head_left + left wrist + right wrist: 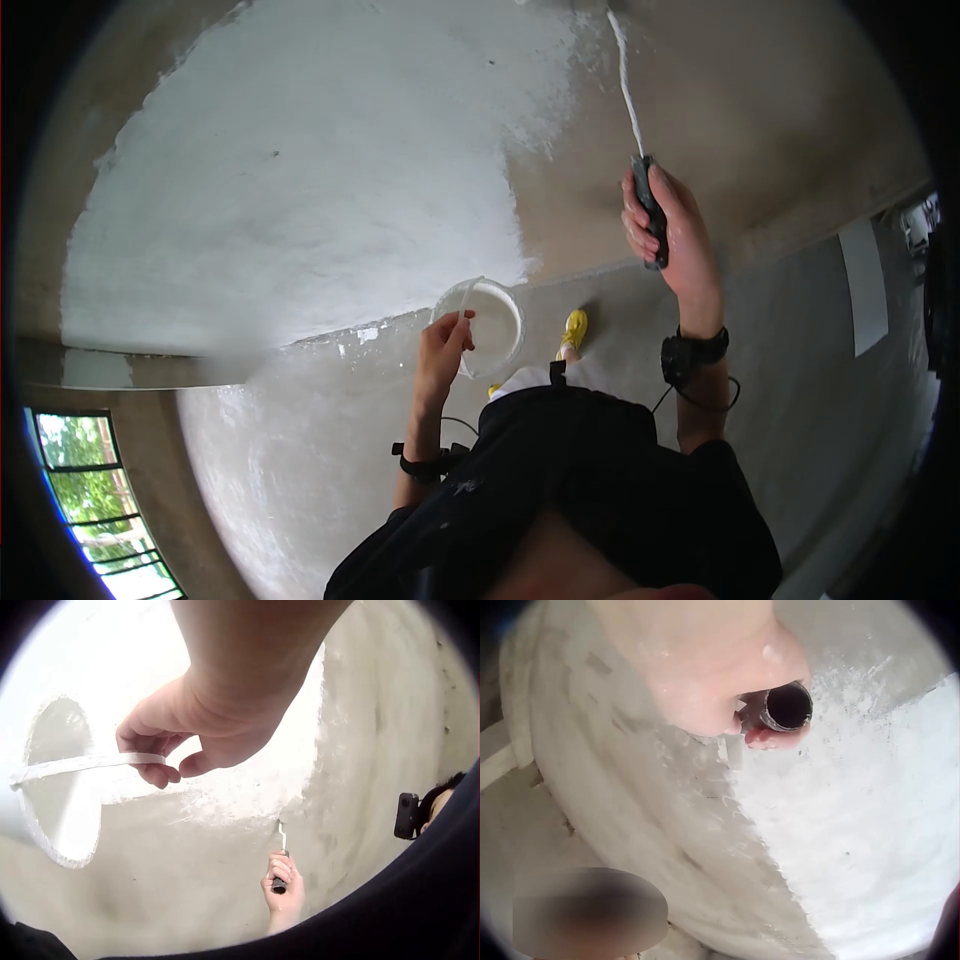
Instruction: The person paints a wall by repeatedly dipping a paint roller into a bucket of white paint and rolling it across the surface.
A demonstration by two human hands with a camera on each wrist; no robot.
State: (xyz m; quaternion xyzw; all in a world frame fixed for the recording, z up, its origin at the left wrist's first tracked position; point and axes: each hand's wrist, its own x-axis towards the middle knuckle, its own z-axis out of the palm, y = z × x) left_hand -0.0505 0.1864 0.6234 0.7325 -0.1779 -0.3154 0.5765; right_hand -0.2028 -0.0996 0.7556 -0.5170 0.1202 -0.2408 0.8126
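Observation:
In the head view my left hand point(441, 358) holds a white bucket point(517, 325) by its handle. The left wrist view shows the fingers curled around that pale, strap-like handle point(90, 763), with the bucket mouth at far left. My right hand point(688, 240), raised toward the wall, grips the dark handle of a paint roller point(652, 215). Its thin rod, coated in white, runs up to the top edge of the head view; the roller head is hidden. In the right wrist view the hollow end of the handle point(789, 706) sticks out of the fist.
White paint point(300, 180) covers much of the wall at left, beside bare brownish wall point(770, 120). White splatters mark the grey floor point(290, 450) along the wall base. A yellow shoe point(573, 330) stands near the bucket. A pale panel point(864, 290) lies right; a window point(92, 490) is lower left.

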